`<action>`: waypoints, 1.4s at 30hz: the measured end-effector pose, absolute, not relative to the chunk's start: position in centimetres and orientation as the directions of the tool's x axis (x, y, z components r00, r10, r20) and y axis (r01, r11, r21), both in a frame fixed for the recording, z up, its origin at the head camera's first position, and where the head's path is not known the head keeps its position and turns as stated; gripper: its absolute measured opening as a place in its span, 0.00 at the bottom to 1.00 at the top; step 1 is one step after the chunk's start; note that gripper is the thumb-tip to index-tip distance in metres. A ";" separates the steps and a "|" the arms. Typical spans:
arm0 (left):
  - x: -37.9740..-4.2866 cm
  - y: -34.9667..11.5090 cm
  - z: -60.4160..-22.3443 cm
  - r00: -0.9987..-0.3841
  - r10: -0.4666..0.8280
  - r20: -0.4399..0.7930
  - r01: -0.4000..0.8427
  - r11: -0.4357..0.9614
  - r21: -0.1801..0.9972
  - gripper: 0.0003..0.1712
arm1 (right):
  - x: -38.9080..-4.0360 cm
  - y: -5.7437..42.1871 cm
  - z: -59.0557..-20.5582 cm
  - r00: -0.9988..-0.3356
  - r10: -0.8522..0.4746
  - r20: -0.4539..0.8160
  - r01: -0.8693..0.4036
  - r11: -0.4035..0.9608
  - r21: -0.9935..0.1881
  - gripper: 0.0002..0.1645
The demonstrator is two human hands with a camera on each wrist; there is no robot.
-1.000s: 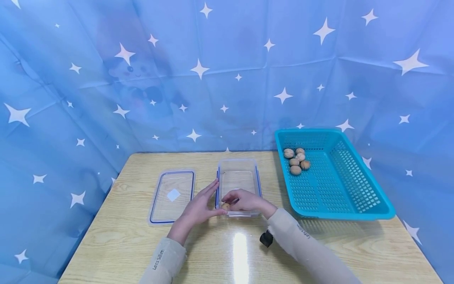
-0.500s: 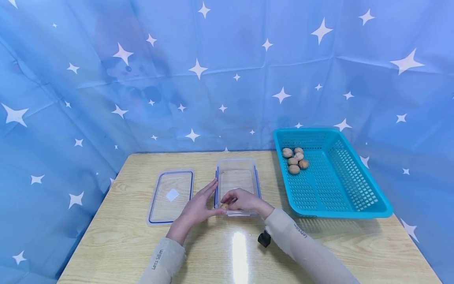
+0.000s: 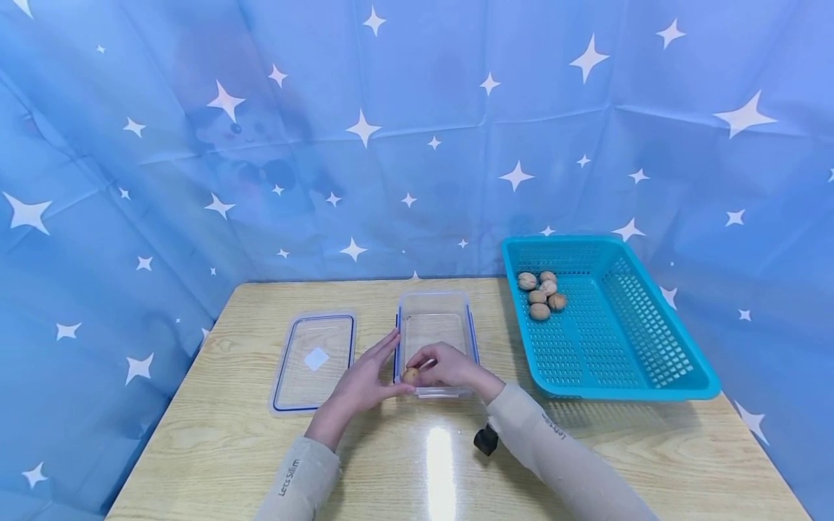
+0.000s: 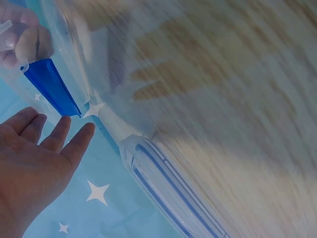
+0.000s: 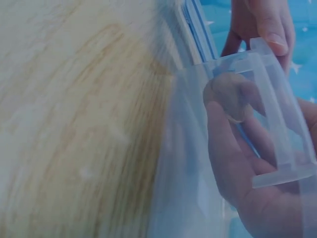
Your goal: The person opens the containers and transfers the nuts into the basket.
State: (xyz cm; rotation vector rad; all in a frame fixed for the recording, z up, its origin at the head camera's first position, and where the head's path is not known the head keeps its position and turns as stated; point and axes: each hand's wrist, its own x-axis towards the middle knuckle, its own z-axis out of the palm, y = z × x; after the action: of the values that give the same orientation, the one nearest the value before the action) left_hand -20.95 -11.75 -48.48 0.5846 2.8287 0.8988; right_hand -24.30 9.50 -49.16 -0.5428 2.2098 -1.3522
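A clear plastic food container (image 3: 438, 325) with blue side clips stands uncovered at the middle of the table. Inside its near left corner, my right hand (image 3: 449, 367) pinches a walnut (image 3: 410, 375) between thumb and fingers. In the right wrist view the walnut (image 5: 228, 96) shows through the clear wall, at the fingertips. My left hand (image 3: 361, 383) steadies the container from outside: straight fingers lie along the left wall and the thumb reaches the front corner. The left wrist view shows the left hand (image 4: 37, 158) with fingers extended beside a blue clip (image 4: 52, 87).
The container's lid (image 3: 315, 362), clear with a blue seal, lies flat to the left. At right stands a turquoise basket (image 3: 612, 340) with several walnuts (image 3: 541, 297) in its far left part. A black object (image 3: 486, 439) shows by the right wrist. A blue star-patterned cloth (image 3: 417, 145) hangs behind.
The walnut has shifted slightly up in the right hand's fingers and shows a little more. The left hand stays against the container. The head view has shifted slightly.
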 end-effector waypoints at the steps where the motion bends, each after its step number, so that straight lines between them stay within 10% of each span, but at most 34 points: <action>1: -21.0 -11.8 -48.5 -0.919 0.394 0.003 0.324 0.751 0.576 0.59 | -24.3 9.5 -49.0 -0.806 -0.561 -0.192 -0.080 0.424 -0.902 0.19; 25: -21.1 -11.7 -48.6 -0.925 0.380 -0.015 0.299 0.751 0.589 0.58 | -26.4 13.4 -40.5 -0.893 -0.450 -0.022 -0.158 0.359 -0.920 0.26; 42: -21.1 -11.8 -48.9 -0.918 0.396 -0.006 0.324 0.758 0.566 0.58 | -29.8 21.1 -37.2 -0.997 -0.061 0.050 -0.069 0.367 -0.927 0.31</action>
State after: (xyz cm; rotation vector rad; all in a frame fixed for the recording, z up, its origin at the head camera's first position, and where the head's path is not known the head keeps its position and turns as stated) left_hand -21.14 -11.83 -48.88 0.5818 2.8270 0.8761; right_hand -29.84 21.14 -37.20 -0.1235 2.6037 -1.7667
